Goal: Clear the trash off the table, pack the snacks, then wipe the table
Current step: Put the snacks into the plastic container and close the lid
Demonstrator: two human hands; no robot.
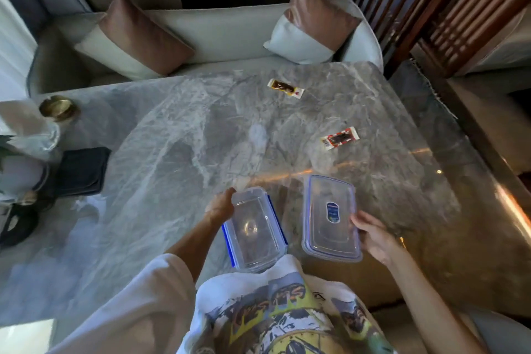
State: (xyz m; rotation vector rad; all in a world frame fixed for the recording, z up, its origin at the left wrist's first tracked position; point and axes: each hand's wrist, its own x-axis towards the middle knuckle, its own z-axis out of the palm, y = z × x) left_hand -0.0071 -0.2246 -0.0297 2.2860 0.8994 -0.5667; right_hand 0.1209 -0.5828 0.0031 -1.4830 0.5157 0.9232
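Marble table (178,135) | left hand (219,205) grips container (254,228) | right hand (373,234) holds lid (330,217) | snacks (340,138) beyond

Left arm: reaches forward from a white sleeve, forearm bare, wrist straight.
Left hand (220,205): curled around the far left corner of the clear container (254,228), thumb side up, gripping its rim; the fingertips are hidden behind the wall.
Right arm: bare, comes in from the lower right, bent at the elbow, forearm angled toward the middle.
Right hand (373,236): fingers extended and slightly spread, tips touching the right edge of the lid (330,217); it seems to rest there rather than clamp, though blur makes this uncertain.
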